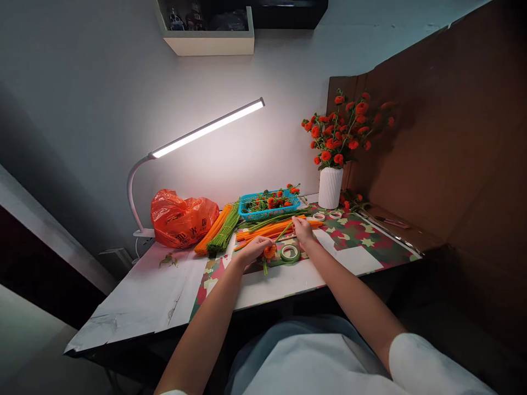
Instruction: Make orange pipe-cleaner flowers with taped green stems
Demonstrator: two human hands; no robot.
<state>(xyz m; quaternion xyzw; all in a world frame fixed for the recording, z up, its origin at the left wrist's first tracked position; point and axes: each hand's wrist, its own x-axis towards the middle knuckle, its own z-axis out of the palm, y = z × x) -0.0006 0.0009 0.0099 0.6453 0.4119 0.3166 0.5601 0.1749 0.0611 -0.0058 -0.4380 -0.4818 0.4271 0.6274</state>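
My left hand (256, 249) is closed on an orange fuzzy flower (269, 252), with short green ends hanging below it. From the flower a thin green strip (284, 232) runs up and to the right; whether it is a stem or tape I cannot tell. Its far end is pinched in my right hand (303, 229). A roll of green tape (290, 253) lies on the table between and just below my hands. Behind them are loose orange pipe cleaners (257, 231) and green ones (267, 220).
A blue basket (269, 214) of finished flowers stands behind. Bundles of green (224, 230) and orange pipe cleaners (212, 233), an orange plastic bag (181, 219) and a lit lamp (208, 129) are left. A white vase (330, 188) and white tape rolls (318, 216) are right.
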